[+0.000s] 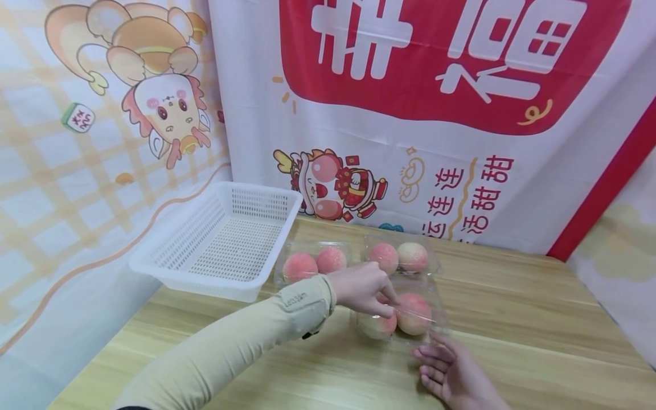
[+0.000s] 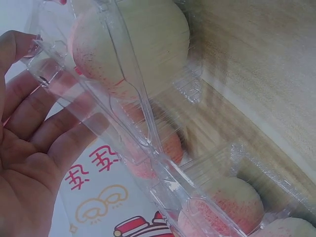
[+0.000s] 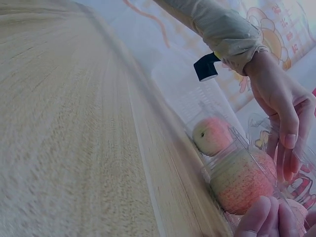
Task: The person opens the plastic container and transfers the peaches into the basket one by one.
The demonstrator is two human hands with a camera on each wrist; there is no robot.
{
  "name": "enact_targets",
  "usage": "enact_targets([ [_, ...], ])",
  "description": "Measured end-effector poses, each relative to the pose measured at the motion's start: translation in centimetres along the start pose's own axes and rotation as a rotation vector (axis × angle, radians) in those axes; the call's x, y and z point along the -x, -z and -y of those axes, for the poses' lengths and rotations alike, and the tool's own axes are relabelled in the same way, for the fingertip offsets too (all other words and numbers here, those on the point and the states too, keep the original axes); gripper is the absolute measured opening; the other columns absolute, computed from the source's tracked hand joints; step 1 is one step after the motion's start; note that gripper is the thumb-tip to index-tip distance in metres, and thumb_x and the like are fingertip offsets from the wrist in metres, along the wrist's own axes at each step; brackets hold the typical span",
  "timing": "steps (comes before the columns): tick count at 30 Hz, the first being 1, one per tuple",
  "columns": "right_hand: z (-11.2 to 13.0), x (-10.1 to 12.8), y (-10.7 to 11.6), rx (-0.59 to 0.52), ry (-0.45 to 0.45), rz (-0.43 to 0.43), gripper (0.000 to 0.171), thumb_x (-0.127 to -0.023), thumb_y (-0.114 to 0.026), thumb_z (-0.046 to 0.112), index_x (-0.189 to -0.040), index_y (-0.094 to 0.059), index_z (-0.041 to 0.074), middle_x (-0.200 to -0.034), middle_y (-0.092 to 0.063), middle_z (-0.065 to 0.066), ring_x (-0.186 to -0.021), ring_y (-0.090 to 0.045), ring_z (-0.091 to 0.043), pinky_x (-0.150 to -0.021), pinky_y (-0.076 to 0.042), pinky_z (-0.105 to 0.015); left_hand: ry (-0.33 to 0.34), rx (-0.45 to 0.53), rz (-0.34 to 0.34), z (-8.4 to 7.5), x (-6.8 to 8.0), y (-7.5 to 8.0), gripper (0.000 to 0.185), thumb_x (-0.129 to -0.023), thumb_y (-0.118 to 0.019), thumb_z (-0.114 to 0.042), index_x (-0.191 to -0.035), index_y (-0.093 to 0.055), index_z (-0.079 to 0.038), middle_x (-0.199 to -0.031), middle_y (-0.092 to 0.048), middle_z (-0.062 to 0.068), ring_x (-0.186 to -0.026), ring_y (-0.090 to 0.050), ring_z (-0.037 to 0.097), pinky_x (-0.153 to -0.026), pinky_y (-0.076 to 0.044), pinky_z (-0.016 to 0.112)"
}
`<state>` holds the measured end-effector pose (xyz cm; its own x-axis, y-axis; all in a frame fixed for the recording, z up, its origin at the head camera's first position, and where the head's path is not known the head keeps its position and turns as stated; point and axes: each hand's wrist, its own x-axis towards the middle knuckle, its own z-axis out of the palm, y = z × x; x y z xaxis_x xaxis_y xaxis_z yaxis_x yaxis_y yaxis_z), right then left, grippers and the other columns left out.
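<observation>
Close to the person stands a clear plastic box (image 1: 438,326) with two pink-and-cream peaches, one of them a peach (image 1: 414,314) at its right. My left hand (image 1: 365,289) reaches over it from the left. In the left wrist view, thumb and fingers pinch the edge of the clear lid (image 2: 94,106), which stands tilted up over a peach (image 2: 133,44). My right hand (image 1: 453,373) is at the near right corner of this box, palm turned left and fingers loosely bent, fingertips right at the plastic. Its fingers (image 3: 256,217) overlap the box edge in the right wrist view.
Behind stand two more clear boxes, one with peaches (image 1: 300,266) on the left, another with peaches (image 1: 413,257) at the back. A white slotted basket (image 1: 246,289) sits at the table's left. A printed cloth (image 1: 251,114) hangs behind the wooden table (image 1: 512,319).
</observation>
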<state>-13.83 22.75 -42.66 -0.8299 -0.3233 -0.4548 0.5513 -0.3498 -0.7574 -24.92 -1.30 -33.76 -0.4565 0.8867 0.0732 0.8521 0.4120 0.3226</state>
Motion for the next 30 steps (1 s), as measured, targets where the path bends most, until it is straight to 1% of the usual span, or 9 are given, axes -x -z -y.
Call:
enact_targets([
  [3, 0.1, 0.0, 0.2, -0.036, -0.018, 0.002, 0.040, -0.102, -0.046, 0.039, -0.091, -0.071, 0.011, -0.095, -0.070, -0.002, -0.085, -0.061, -0.013, -0.083, -0.050, -0.026, 0.002, 0.005, -0.004, 0.0, 0.0, 0.0, 0.020, -0.087, -0.072, -0.024, -0.105, -0.079, -0.016, -0.068, -0.063, -0.016, -0.053, -0.045, -0.002, -0.049, -0.040, 0.013],
  [6, 0.1, 0.1, 0.2, -0.033, -0.005, -0.036, 0.036, -0.102, -0.047, 0.037, -0.092, -0.068, 0.010, -0.094, -0.068, -0.002, -0.085, -0.060, -0.014, -0.083, -0.050, -0.027, 0.008, 0.014, -0.013, 0.1, -0.1, 0.0, 0.021, -0.086, -0.073, -0.024, -0.105, -0.078, -0.015, -0.073, -0.065, -0.017, -0.055, -0.046, -0.003, -0.052, -0.043, 0.012],
  [11, 0.0, 0.1, -0.1, -0.013, 0.036, -0.158, 0.027, -0.100, -0.053, 0.032, -0.093, -0.064, 0.010, -0.090, -0.065, -0.002, -0.084, -0.059, -0.016, -0.080, -0.050, -0.028, 0.014, -0.003, -0.026, 0.1, -0.2, 0.1, 0.023, -0.085, -0.073, -0.025, -0.106, -0.078, -0.016, -0.076, -0.067, -0.018, -0.056, -0.046, -0.004, -0.054, -0.045, 0.012],
  [14, -0.1, 0.0, -0.4, 0.005, 0.074, -0.240, 0.022, -0.099, -0.056, 0.028, -0.098, -0.059, 0.007, -0.090, -0.061, -0.003, -0.084, -0.057, -0.018, -0.078, -0.051, -0.029, 0.016, -0.009, -0.023, 0.0, -0.2, 0.2, 0.024, -0.084, -0.073, -0.025, -0.106, -0.078, -0.016, -0.080, -0.069, -0.017, -0.059, -0.049, -0.005, -0.057, -0.046, 0.011],
  [18, -0.1, -0.1, -0.6, 0.017, 0.109, -0.311, 0.022, -0.098, -0.059, 0.023, -0.107, -0.056, 0.003, -0.091, -0.058, -0.006, -0.085, -0.057, -0.020, -0.076, -0.052, -0.030, 0.026, 0.008, -0.011, -0.1, -0.1, 0.5, 0.025, -0.084, -0.074, -0.025, -0.107, -0.078, -0.016, -0.089, -0.072, -0.013, -0.071, -0.058, -0.005, -0.066, -0.048, 0.010],
  [22, 0.1, -0.1, -0.5, 0.004, 0.122, -0.315, 0.021, -0.097, -0.061, 0.018, -0.111, -0.059, 0.002, -0.092, -0.060, -0.007, -0.087, -0.058, -0.020, -0.076, -0.052, -0.030, 0.049, 0.035, 0.002, -0.1, -0.1, 0.8, 0.025, -0.083, -0.076, -0.025, -0.106, -0.078, -0.014, -0.096, -0.073, -0.009, -0.083, -0.063, 0.000, -0.072, -0.048, 0.012],
  [24, 0.2, 0.0, -0.4, 0.002, 0.122, -0.307, 0.023, -0.098, -0.061, 0.017, -0.113, -0.057, 0.001, -0.094, -0.059, -0.007, -0.089, -0.058, -0.020, -0.077, -0.052, -0.029, 0.059, 0.045, 0.004, -0.2, -0.2, 1.0, 0.026, -0.083, -0.076, -0.026, -0.105, -0.078, -0.013, -0.096, -0.073, -0.010, -0.080, -0.061, 0.000, -0.070, -0.048, 0.012],
  [26, 0.3, 0.1, -0.4, 0.002, 0.118, -0.304, 0.024, -0.098, -0.062, 0.018, -0.114, -0.057, 0.001, -0.095, -0.059, -0.007, -0.090, -0.057, -0.020, -0.078, -0.052, -0.029, 0.060, 0.059, -0.002, -0.1, -0.3, 1.1, 0.026, -0.083, -0.076, -0.026, -0.105, -0.078, -0.013, -0.091, -0.072, -0.012, -0.072, -0.056, 0.000, -0.063, -0.046, 0.013],
  [30, 0.4, 0.2, -0.3, 0.000, 0.114, -0.312, 0.026, -0.097, -0.063, 0.019, -0.115, -0.056, 0.000, -0.095, -0.059, -0.007, -0.090, -0.057, -0.020, -0.079, -0.052, -0.029, 0.036, 0.115, -0.032, 0.1, -0.4, 1.2, 0.026, -0.083, -0.077, -0.023, -0.105, -0.077, -0.010, -0.074, -0.067, -0.011, -0.055, -0.043, 0.001, -0.051, -0.038, 0.016],
])
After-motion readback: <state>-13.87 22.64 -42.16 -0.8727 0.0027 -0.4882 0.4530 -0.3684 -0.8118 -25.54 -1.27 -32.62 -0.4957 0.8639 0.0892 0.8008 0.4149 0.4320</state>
